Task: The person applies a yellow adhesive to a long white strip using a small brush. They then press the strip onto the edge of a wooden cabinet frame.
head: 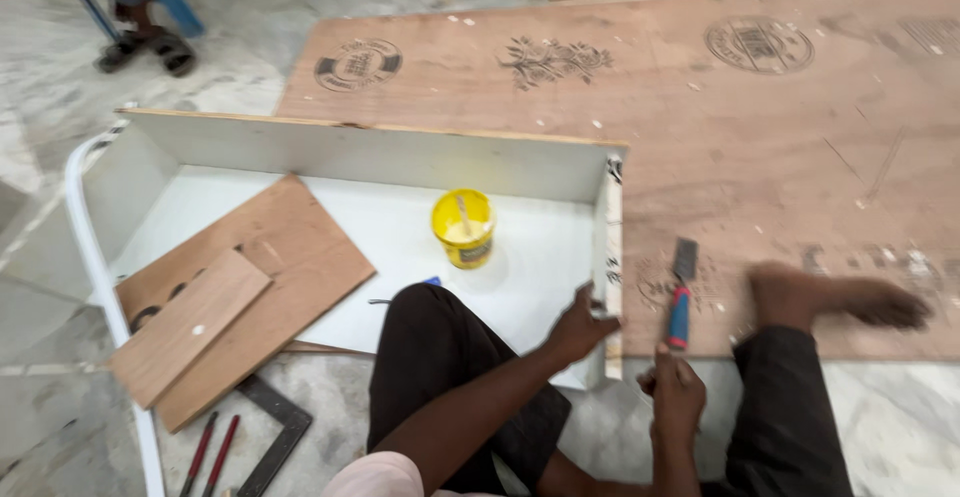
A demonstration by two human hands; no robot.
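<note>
I sit on the floor with a shallow white laminated box [380, 162] lying open in front of me. My left hand [580, 325] grips the box's right side panel [610, 257] near its front end. My right hand [676, 389] holds a chisel [682, 292] with a red and blue handle, blade pointing away, just right of that panel over a plywood sheet [760, 147]. A yellow tub of glue [464, 227] with a stick in it stands inside the box.
Two plywood offcuts [235, 292] lie in the box's left part. A metal square [270, 432] and two red pencils [210, 452] lie on the marble floor at the lower left. Another person's sandalled feet [145, 49] and blue chair legs are at the top left.
</note>
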